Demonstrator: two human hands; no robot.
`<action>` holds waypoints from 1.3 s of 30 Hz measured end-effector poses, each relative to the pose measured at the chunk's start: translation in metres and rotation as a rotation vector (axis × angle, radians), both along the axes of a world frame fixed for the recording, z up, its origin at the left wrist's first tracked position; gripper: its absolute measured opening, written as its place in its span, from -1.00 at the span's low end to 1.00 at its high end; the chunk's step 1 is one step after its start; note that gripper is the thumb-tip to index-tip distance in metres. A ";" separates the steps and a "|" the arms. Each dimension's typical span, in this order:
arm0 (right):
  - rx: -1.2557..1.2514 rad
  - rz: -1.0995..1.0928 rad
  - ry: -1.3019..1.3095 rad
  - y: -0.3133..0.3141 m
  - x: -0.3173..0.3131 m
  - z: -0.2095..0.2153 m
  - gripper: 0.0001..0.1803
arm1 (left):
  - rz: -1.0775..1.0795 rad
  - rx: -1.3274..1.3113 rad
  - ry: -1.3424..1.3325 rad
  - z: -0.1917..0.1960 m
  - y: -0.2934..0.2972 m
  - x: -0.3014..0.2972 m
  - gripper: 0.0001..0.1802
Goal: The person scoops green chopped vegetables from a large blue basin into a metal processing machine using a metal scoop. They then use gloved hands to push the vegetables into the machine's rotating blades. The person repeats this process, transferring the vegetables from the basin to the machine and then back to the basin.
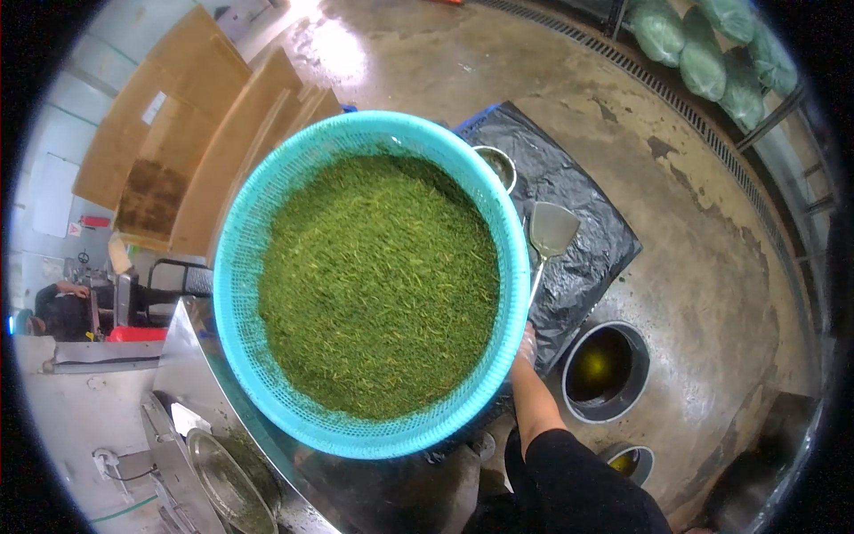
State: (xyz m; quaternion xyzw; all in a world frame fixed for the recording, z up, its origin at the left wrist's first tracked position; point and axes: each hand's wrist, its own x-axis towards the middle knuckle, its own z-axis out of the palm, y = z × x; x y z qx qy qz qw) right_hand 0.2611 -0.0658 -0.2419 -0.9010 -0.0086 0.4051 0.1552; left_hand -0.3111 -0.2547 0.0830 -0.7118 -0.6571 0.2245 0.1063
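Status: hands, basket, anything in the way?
Right hand at basket's right rim, grip hidden; left hand not visible. Basket full of chopped greens. Metal shovel just beyond right hand.

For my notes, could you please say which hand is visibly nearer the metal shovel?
Right, of what shows: the right hand is at the right edge of the turquoise basket, below the metal shovel. The left hand is not in view, so I cannot place it.

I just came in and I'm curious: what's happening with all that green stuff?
A person's right hand is at the edge of a big turquoise basket piled with what looks like chopped green leaves. The hand's grip is mostly hidden, and the left hand isn't in view. A metal shovel lies on black plastic sheeting to the basket's right.
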 end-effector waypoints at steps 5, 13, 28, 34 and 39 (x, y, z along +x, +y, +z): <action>-0.020 -0.091 -0.077 -0.043 0.019 0.041 -0.47 | -0.005 -0.013 -0.033 0.009 0.006 0.001 -0.44; 0.298 -0.111 -0.349 -0.192 0.017 0.166 -0.43 | -0.073 0.063 -0.232 0.001 0.019 -0.013 -0.44; 0.703 0.093 -0.095 -0.281 -0.197 0.426 -0.46 | -0.462 0.024 -0.300 0.011 -0.025 -0.124 -0.41; 0.788 0.415 -0.163 -0.310 -0.236 0.410 -0.54 | -0.669 0.233 -0.366 -0.028 -0.050 -0.169 -0.45; 0.555 0.924 -0.396 -0.313 -0.247 0.464 -0.45 | -0.628 0.220 -0.405 -0.063 -0.079 -0.198 -0.35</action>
